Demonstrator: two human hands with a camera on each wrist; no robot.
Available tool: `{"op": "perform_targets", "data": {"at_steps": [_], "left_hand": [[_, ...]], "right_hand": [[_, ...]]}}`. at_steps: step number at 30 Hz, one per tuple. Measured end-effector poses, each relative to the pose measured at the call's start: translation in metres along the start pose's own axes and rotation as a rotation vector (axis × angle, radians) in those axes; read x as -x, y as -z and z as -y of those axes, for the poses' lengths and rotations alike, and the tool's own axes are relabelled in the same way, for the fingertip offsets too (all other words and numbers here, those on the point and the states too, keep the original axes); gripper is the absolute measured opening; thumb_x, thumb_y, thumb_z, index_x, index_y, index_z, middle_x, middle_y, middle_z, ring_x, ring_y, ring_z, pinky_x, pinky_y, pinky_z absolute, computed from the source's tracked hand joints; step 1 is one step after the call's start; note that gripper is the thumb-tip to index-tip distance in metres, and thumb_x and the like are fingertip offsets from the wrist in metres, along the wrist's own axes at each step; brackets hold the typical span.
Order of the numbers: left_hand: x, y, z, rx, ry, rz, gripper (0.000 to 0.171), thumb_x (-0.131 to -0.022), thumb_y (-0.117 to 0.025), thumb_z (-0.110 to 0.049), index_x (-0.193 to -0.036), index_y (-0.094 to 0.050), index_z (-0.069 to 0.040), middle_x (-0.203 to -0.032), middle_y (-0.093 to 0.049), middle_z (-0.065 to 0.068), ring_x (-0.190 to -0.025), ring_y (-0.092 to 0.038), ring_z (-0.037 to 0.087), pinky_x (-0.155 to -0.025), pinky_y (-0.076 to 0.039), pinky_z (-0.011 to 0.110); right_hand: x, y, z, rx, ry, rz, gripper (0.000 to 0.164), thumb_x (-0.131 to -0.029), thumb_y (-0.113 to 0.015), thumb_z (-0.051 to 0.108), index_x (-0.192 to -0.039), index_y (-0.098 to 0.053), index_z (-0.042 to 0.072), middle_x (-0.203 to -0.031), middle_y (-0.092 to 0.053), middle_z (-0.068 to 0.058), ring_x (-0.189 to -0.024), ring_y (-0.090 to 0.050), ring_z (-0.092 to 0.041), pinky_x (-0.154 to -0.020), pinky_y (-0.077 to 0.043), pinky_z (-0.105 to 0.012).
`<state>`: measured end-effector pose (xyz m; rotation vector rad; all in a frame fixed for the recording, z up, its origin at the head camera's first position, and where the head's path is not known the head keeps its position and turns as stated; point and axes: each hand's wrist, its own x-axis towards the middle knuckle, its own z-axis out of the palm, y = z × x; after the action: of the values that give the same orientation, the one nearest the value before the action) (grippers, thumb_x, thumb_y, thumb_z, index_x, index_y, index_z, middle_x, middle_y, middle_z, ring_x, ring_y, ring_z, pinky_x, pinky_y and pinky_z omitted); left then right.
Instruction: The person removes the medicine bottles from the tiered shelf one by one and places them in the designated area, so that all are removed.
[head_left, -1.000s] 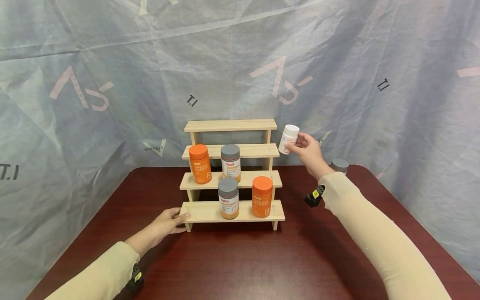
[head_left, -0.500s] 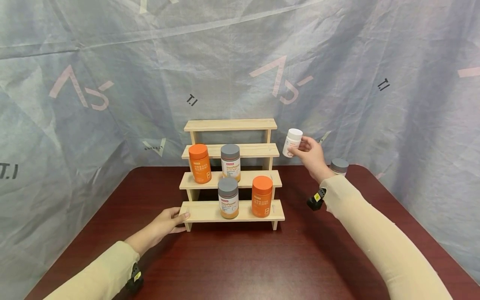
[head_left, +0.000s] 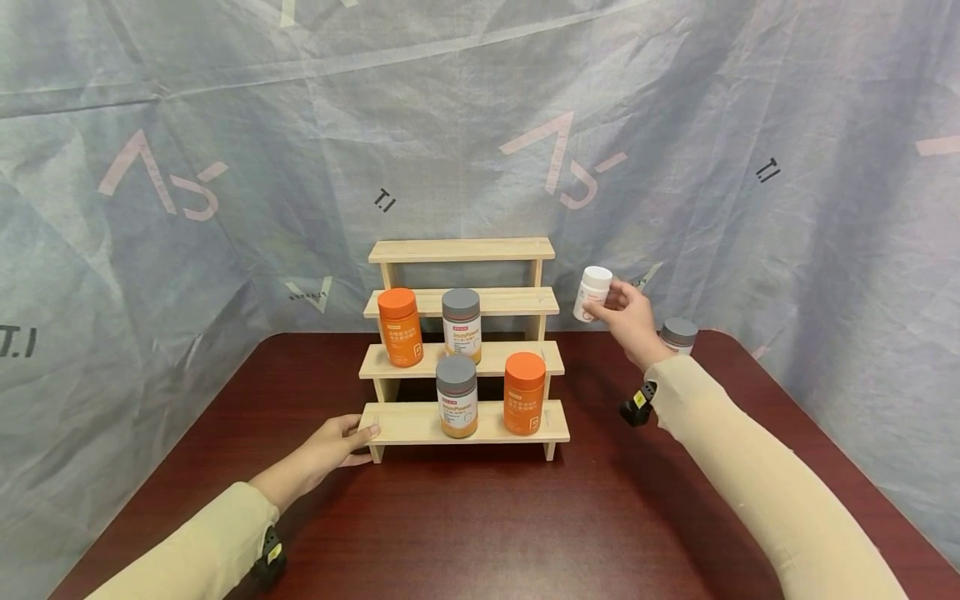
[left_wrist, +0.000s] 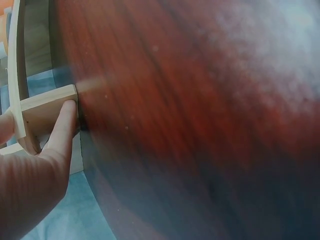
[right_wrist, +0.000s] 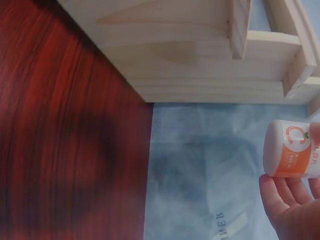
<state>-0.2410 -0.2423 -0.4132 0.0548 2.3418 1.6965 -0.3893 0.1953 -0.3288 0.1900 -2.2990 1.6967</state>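
White bottle [head_left: 592, 292], orange-white label [right_wrist: 294, 159]; 2 orange jars [head_left: 523, 395] [head_left: 402, 329]; red-brown grained table [right_wrist: 65, 135].

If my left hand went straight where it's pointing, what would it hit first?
The wooden bottom shelf, at once: your left hand grips its left end. Beyond that, perhaps the front grey-lidded jar; depth is unclear.

a: how is the light in the head view?

b: soft and even, we find, with a dim shadow beside the right sleeve [head_left: 757, 475] on the tabletop [head_left: 465, 525] and darker bands down the right of the grey sheet [head_left: 847, 250].

a: left wrist?

b: we get pale glare at upper right, haze, and the wooden stand [left_wrist: 16, 75] bowed near the edge. the murk low down may be shadow or reflection; we cannot tell.

a: right wrist?

b: dimmer; we see small lettering soften on the white bottle [right_wrist: 292, 150].
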Motion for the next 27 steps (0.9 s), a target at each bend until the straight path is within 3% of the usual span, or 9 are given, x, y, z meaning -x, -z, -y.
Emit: {"op": "perform_targets", "data": {"at_steps": [4, 9, 16, 19, 27], "left_hand": [[-0.001, 0.000, 0.000, -0.001, 0.002, -0.002, 0.057, -0.103, -0.049, -0.019, -0.138, -0.030, 0.020, -0.127, -0.050, 0.035, -0.117, -0.058, 0.039, -0.092, -0.058, 0.044], [-0.001, 0.000, 0.001, 0.001, 0.000, -0.001, 0.057, -0.103, -0.049, -0.019, -0.138, -0.029, 0.020, -0.127, -0.050, 0.035, -0.116, -0.059, 0.038, -0.092, -0.058, 0.044], [0.000, 0.000, 0.000, 0.003, 0.006, -0.004, 0.058, -0.103, -0.050, -0.021, -0.139, -0.030, 0.019, -0.127, -0.050, 0.035, -0.115, -0.059, 0.036, -0.093, -0.057, 0.043], [-0.001, 0.001, 0.000, 0.005, 0.010, -0.004, 0.061, -0.102, -0.052, -0.025, -0.140, -0.030, 0.018, -0.129, -0.049, 0.034, -0.116, -0.059, 0.034, -0.093, -0.058, 0.041], [-0.001, 0.000, 0.000, 0.002, 0.019, -0.011, 0.057, -0.102, -0.051, -0.021, -0.140, -0.031, 0.018, -0.128, -0.051, 0.034, -0.116, -0.059, 0.036, -0.093, -0.058, 0.043]], "right_hand": [[0.000, 0.003, -0.006, 0.014, -0.018, 0.006, 0.059, -0.090, -0.068, 0.012, -0.141, -0.041, -0.002, -0.130, -0.055, -0.023, -0.103, -0.056, -0.013, -0.083, -0.054, -0.020], [0.000, 0.006, -0.016, 0.028, -0.027, -0.001, 0.061, -0.090, -0.069, 0.012, -0.142, -0.039, -0.003, -0.131, -0.054, -0.025, -0.107, -0.055, -0.019, -0.077, -0.051, -0.010], [-0.002, 0.011, -0.033, 0.045, -0.010, -0.039, 0.056, -0.089, -0.070, 0.011, -0.137, -0.044, -0.004, -0.125, -0.057, -0.024, -0.088, -0.052, 0.002, -0.070, -0.048, -0.005], [-0.003, 0.014, -0.038, 0.057, -0.023, -0.048, 0.057, -0.089, -0.070, 0.011, -0.137, -0.044, -0.004, -0.126, -0.057, -0.024, -0.088, -0.052, 0.003, -0.070, -0.047, -0.005], [-0.001, 0.021, -0.047, 0.089, -0.094, -0.030, 0.062, -0.091, -0.068, 0.013, -0.142, -0.038, -0.005, -0.134, -0.054, -0.026, -0.111, -0.055, -0.019, -0.073, -0.044, -0.005]]}}
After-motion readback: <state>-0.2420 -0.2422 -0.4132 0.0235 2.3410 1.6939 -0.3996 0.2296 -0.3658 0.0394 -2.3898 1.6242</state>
